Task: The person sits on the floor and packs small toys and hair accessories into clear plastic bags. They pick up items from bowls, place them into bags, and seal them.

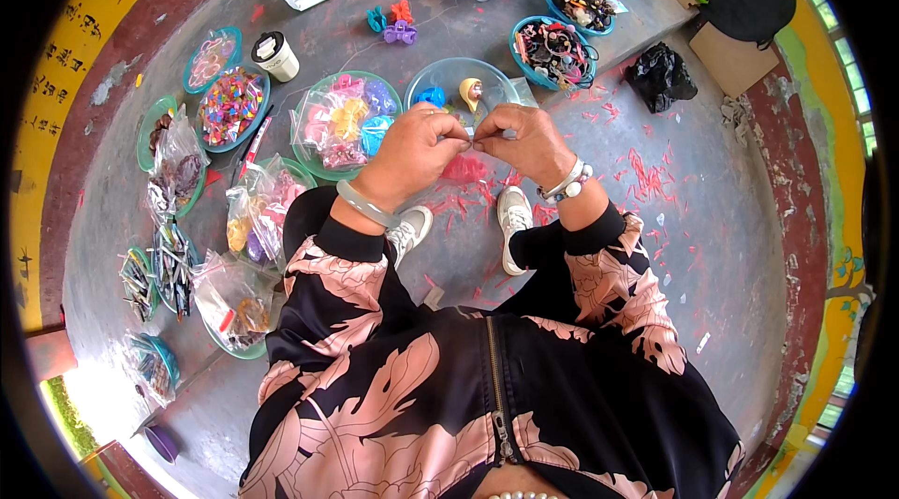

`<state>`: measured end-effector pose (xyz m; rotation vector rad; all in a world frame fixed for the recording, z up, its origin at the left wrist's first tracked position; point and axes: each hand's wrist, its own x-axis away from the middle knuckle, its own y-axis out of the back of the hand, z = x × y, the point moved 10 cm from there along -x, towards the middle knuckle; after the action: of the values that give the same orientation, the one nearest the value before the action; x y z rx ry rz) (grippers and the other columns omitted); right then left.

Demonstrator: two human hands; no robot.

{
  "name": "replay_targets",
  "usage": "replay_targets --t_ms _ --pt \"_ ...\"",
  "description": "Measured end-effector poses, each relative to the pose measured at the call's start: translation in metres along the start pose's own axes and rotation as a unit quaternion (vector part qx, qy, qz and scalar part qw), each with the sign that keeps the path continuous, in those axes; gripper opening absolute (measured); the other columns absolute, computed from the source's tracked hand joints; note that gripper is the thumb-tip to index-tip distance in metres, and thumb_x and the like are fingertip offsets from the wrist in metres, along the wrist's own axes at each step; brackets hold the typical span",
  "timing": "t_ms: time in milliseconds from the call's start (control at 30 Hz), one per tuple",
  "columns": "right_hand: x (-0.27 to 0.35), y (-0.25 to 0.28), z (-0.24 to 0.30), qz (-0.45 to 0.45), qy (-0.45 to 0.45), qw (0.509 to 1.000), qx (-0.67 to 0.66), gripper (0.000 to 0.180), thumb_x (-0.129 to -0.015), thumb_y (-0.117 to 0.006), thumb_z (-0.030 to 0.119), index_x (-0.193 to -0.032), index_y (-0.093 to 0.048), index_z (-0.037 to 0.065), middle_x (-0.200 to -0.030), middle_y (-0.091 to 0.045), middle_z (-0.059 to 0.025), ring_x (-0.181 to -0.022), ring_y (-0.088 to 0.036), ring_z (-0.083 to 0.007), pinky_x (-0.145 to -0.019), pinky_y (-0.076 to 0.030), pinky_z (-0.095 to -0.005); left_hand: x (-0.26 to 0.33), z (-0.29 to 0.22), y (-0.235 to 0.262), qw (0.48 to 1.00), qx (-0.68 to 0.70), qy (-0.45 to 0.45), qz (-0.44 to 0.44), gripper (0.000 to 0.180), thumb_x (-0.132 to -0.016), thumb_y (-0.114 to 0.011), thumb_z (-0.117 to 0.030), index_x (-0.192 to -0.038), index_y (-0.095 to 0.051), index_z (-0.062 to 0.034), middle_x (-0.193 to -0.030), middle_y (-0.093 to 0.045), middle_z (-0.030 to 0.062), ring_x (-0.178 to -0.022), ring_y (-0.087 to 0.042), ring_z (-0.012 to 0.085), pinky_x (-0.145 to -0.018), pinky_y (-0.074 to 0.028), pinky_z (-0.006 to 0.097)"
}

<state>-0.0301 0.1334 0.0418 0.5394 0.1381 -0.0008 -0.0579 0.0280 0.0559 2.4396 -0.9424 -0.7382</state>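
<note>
Fingertips of my left hand (417, 151) and my right hand (527, 139) meet in a pinch in front of me. What lies between them is too small to make out. Just below the pinch shows a blurred, see-through pinkish-red patch (465, 169); whether it hangs from my fingers I cannot tell. Beyond my hands stands a clear round basin (448, 64) with a blue piece (431, 96) and a yellow-hooded figure (470, 93) in it. Left of my left hand, a green basin (314, 92) holds bagged pink, yellow, purple and blue hair claws (350, 118).
Purple, blue and orange claws (400, 32) lie farther off. Basins of dark hair ties (554, 54) stand at far right, near a black plastic bag (661, 78). Along the left are a basin of colourful pieces (233, 107), a lidded cup (275, 56) and several bagged items. Red scraps (648, 174) litter the floor.
</note>
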Motion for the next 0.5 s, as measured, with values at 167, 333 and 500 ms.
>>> replay_targets --t_ms 167,333,500 --pt "0.0 0.002 0.008 -0.014 0.055 0.998 0.023 0.009 -0.066 -0.067 0.003 -0.074 -0.064 0.003 -0.072 -0.06 -0.0081 -0.064 -0.059 -0.017 -0.06 -0.046 -0.0274 0.0 -0.006 0.002 1.0 -0.009 -0.025 -0.005 0.009 -0.071 -0.064 -0.008 -0.078 -0.064 -0.0028 -0.076 -0.058 0.0085 -0.077 -0.055 0.0225 -0.07 -0.043 0.03" --pt "-0.001 0.004 -0.004 -0.005 0.016 1.0 -0.026 0.009 -0.067 -0.067 0.003 -0.075 -0.064 0.003 -0.073 -0.061 -0.0067 -0.066 -0.059 -0.0149 -0.06 -0.045 -0.0263 -0.001 -0.002 0.003 0.999 0.007 -0.031 -0.017 0.009 -0.072 -0.063 -0.009 -0.079 -0.064 -0.0032 -0.076 -0.059 0.008 -0.077 -0.054 0.0214 -0.07 -0.043 0.03" --pt "-0.001 0.018 -0.01 0.004 -0.057 0.998 -0.007 0.011 -0.069 -0.068 0.005 -0.078 -0.064 0.001 -0.075 -0.062 -0.0058 -0.068 -0.058 -0.0119 -0.062 -0.045 -0.0257 0.0 0.01 0.01 0.998 0.035 0.039 -0.018 0.009 -0.074 -0.063 -0.009 -0.081 -0.063 -0.0028 -0.075 -0.059 0.0057 -0.077 -0.053 0.0174 -0.071 -0.042 0.028"
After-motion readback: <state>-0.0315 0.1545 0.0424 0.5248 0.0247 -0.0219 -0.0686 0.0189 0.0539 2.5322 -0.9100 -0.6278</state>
